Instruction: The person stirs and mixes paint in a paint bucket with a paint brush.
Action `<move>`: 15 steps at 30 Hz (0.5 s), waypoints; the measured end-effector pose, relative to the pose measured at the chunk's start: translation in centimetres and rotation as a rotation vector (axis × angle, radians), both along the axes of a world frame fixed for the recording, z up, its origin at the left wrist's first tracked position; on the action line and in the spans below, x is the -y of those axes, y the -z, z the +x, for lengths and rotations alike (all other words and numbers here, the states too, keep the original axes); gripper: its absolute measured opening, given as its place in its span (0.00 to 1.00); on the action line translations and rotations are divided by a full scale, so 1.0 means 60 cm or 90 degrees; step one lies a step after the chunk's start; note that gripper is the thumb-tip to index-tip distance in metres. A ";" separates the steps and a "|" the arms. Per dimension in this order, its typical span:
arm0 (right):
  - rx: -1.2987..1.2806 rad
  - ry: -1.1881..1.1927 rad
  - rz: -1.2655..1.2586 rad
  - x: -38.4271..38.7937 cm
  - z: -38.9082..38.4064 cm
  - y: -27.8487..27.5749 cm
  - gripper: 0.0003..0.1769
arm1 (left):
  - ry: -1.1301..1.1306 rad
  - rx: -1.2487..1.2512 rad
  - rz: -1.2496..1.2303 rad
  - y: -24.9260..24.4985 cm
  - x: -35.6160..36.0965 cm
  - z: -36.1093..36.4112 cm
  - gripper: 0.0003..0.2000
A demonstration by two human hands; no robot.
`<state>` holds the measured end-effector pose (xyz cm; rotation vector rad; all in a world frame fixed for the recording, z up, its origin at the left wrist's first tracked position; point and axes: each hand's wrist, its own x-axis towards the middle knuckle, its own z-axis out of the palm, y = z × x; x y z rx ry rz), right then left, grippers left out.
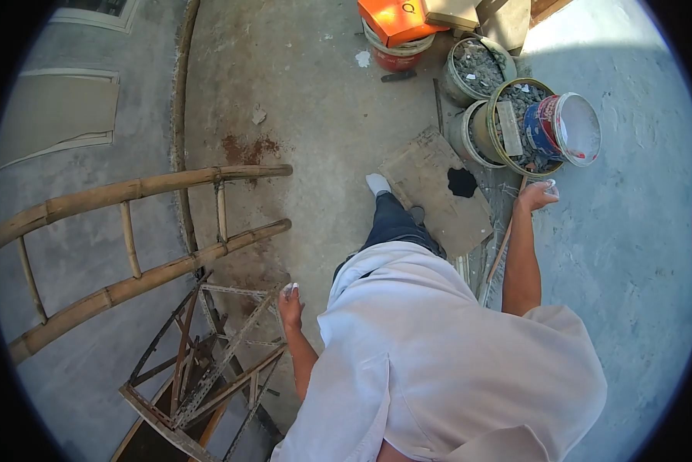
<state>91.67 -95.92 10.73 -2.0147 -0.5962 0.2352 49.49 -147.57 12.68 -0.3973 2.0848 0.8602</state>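
My left hand (290, 305) hangs at my side, fingers loosely bent and apart, with white residue on the tips. Nothing shows in it. It is nearest to a rusty metal frame (242, 331) and the end of a bamboo ladder (157, 183). My right hand (536, 195) is held out on the other side, its fingers loosely curled with a small gap between the whitened tips. I see no object in it. Just beyond it a blue, red and white paint bucket (544, 127) lies tipped on a rubble-filled bucket (508, 160).
Another bucket of rubble (463, 88) stands behind. Farther off, an orange box (396, 21) tops a red bucket (401, 58). A flat board (417, 165) with a black patch (461, 182) lies by my feet. A thin stick (508, 231) lies along the right side.
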 end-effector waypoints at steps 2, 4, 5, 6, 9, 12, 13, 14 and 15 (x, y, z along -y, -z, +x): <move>0.000 -0.084 -0.073 0.042 -0.037 0.051 0.17 | -0.041 -0.007 0.013 0.004 0.054 0.028 0.21; -0.007 -0.234 -0.155 0.094 -0.074 0.099 0.17 | -0.087 -0.019 0.022 0.025 0.126 0.062 0.21; 0.001 -0.334 -0.203 0.120 -0.086 0.127 0.17 | -0.127 -0.034 0.027 0.028 0.157 0.085 0.20; -0.057 -0.435 -0.273 0.137 -0.077 0.197 0.17 | -0.166 -0.046 0.034 0.032 0.188 0.113 0.19; -0.196 -0.687 -0.585 0.206 -0.175 0.140 0.16 | -0.274 -0.056 0.049 0.055 0.298 0.201 0.16; -0.055 -0.920 -0.647 0.262 -0.251 0.154 0.15 | -0.416 -0.023 0.033 0.073 0.379 0.321 0.14; -0.018 -0.979 -0.659 0.276 -0.284 0.146 0.15 | -0.464 -0.006 0.021 0.077 0.400 0.361 0.13; 0.018 -1.033 -0.673 0.294 -0.311 0.138 0.15 | -0.523 0.011 0.028 0.093 0.425 0.406 0.14; 0.053 -1.083 -0.687 0.314 -0.335 0.130 0.15 | -0.577 0.029 0.035 0.112 0.449 0.451 0.15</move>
